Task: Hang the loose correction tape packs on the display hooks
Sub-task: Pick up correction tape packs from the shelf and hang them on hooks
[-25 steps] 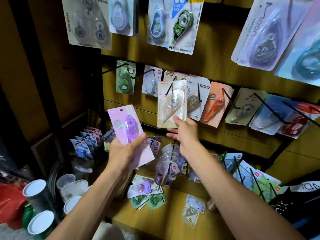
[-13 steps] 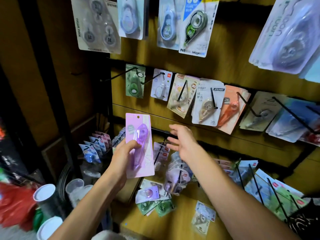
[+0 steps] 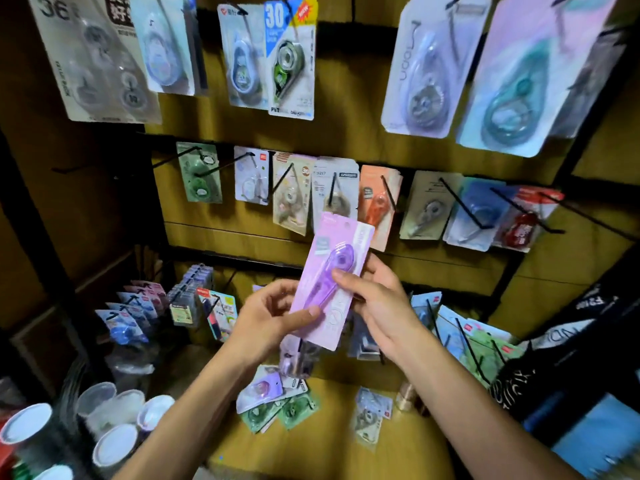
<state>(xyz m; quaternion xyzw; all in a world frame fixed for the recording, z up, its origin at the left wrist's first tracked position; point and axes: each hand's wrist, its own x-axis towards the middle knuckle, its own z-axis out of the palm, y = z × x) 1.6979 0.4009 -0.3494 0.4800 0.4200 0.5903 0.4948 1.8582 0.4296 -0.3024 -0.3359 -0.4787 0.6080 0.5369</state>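
Writing: "30" was printed large on the blue pack (image 3: 290, 60) up top; "36" on the grey card (image 3: 93, 60) at left
Purple pack (image 3: 332, 282): you held it tilted before the middle hook row, off any hook (its print too blurred to read)
Left hand (image 3: 266, 323): thumb pinched its lower edge
Right hand (image 3: 377, 299): fingers gripped its right side

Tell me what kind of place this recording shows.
Most likely a stationery shop display. Carded correction tape packs, like the orange blister pack, hang in rows on black wire display hooks. Both hands hold a purple carded correction tape pack, and loose green packs lie on the wooden shelf.
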